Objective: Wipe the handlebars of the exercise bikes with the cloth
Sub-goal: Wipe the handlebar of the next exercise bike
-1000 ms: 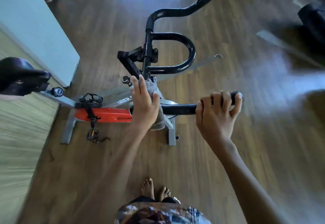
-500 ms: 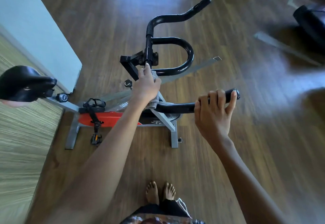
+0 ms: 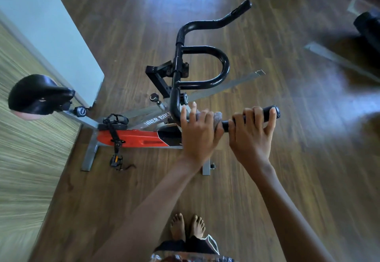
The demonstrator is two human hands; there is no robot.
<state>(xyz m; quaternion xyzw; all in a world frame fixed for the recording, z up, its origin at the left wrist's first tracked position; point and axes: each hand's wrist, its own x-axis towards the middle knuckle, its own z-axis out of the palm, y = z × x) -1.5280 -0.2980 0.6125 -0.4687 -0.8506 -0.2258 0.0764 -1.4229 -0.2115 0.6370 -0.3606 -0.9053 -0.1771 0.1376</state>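
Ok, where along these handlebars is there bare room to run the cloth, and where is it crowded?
Crowded: on the near bar, the left hand with the cloth sits almost against the right hand; only a short bare stub shows between them. Free: the bend from the cloth up to the stem, the U-shaped loop and the far horn.

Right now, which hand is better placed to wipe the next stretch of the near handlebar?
Left. The left hand holds the grey cloth against the near handlebar; the right hand has no cloth and grips the bar's end, probably steadying it.
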